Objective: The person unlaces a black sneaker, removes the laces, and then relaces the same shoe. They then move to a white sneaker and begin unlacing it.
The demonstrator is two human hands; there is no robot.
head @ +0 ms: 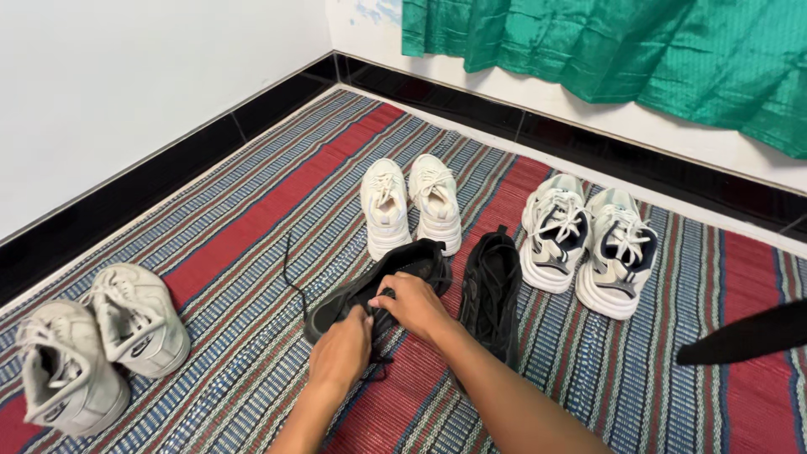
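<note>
A black sneaker [395, 277] lies on the striped mat, its toe toward me and its black lace [290, 273] trailing off to the left. My left hand [340, 349] pinches the lace at the shoe's front. My right hand [414, 304] rests on top of the same shoe, fingers curled on its lacing. The second black sneaker [492, 290] lies just to the right, untouched.
A pair of white sneakers [410, 204] stands behind the black ones. A white-and-navy pair [588, 240] sits at the right, a worn white pair [92, 345] at the left. A green curtain [605, 46] hangs on the far wall. A black strap [748, 335] juts in from the right.
</note>
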